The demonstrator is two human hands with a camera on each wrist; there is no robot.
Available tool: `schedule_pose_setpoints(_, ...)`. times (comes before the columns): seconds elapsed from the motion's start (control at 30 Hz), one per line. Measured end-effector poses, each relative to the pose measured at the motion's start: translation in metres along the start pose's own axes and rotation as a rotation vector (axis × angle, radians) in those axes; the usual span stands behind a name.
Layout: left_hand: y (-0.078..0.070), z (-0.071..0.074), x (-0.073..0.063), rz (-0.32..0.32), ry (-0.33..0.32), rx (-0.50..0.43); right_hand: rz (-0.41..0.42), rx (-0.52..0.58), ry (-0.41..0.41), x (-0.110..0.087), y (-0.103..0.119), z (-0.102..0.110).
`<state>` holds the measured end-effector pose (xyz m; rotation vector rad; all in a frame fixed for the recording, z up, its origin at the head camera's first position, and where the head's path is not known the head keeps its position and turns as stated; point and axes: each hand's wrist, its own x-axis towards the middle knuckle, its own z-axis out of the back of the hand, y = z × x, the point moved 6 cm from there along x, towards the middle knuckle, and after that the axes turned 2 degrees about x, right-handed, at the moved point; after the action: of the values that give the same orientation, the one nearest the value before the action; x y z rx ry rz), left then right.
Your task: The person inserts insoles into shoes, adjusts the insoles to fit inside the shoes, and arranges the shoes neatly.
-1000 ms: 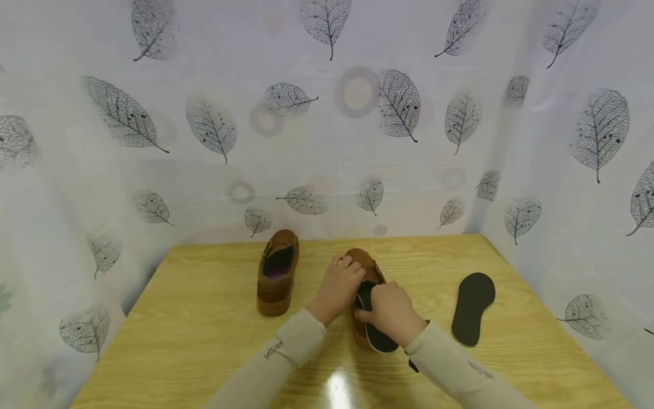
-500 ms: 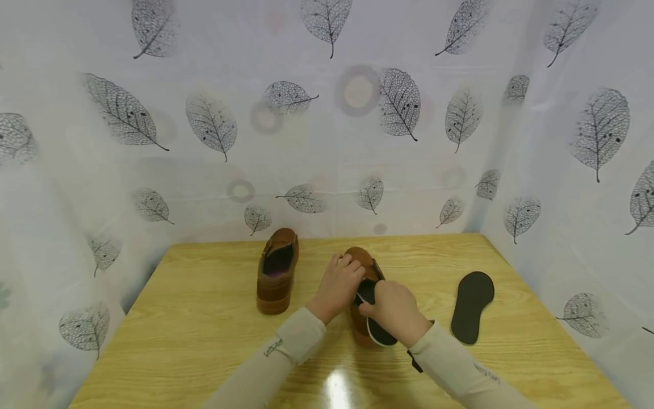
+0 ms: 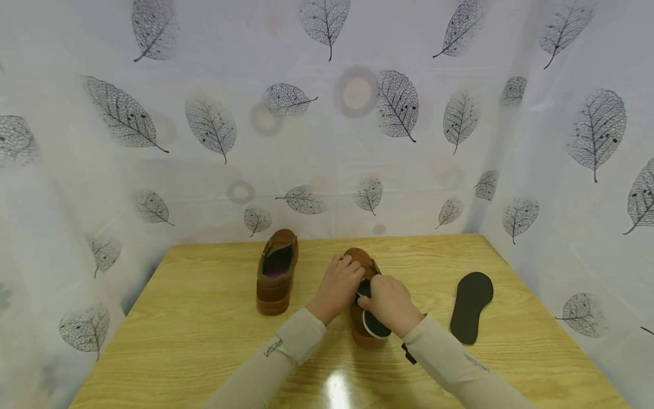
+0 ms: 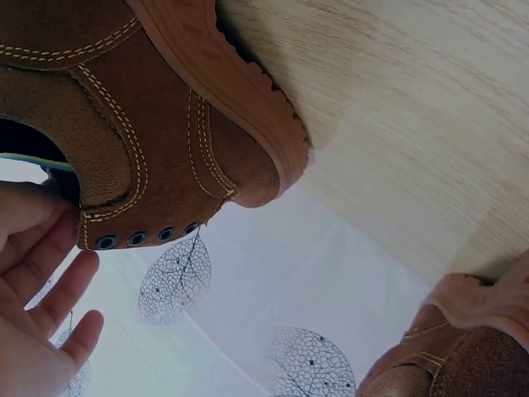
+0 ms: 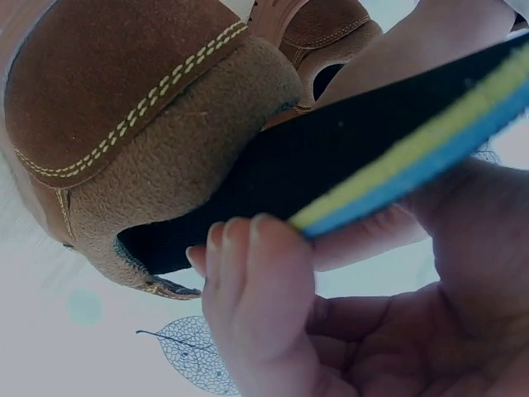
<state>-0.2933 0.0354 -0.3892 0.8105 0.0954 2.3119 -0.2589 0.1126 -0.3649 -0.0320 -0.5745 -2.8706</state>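
A brown leather shoe (image 3: 359, 257) with yellow stitching stands on the table, toe pointing away from me. My left hand (image 3: 337, 288) holds its upper; the left wrist view shows thumb and fingers at the edge of the opening beside the eyelets (image 4: 136, 238). My right hand (image 3: 393, 304) pinches a black insole (image 5: 347, 145) with a yellow and blue edge. The insole's front part is inside the shoe opening and hidden there. Its rounded heel end sticks out, tilted up, above the shoe's heel in the head view.
To the left stands the matching brown shoe (image 3: 276, 289), also toe away. A second black insole (image 3: 471, 309) lies flat at the right of the wooden table (image 3: 204, 341). A white curtain (image 3: 327, 153) with a leaf print hangs behind the table and along both sides.
My right hand has moved slightly forward, and the insole has slid further into the shoe, with less of its heel end sticking out. The left hand keeps its place.
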Motion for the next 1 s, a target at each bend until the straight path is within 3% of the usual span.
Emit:
schedule_pose_setpoints(0.23, 0.0, -0.001, -0.001, -0.003, 0.012, -0.001, 0.007, 0.008, -0.011, 0.007, -0.002, -0.003)
schedule_pose_setpoints(0.6, 0.0, -0.007, -0.003, -0.004, -0.021, -0.028, -0.003, 0.001, 0.011, 0.02, -0.006, -0.007)
schedule_pose_setpoints(0.77, 0.0, -0.007, -0.003, -0.005, 0.003, -0.034, 0.005, -0.019, 0.001, 0.025, -0.007, -0.009)
schedule_pose_setpoints(1.0, 0.002, -0.004, -0.003, 0.001, -0.02, -0.05, 0.01, -0.031, -0.013, 0.032, -0.007, -0.01)
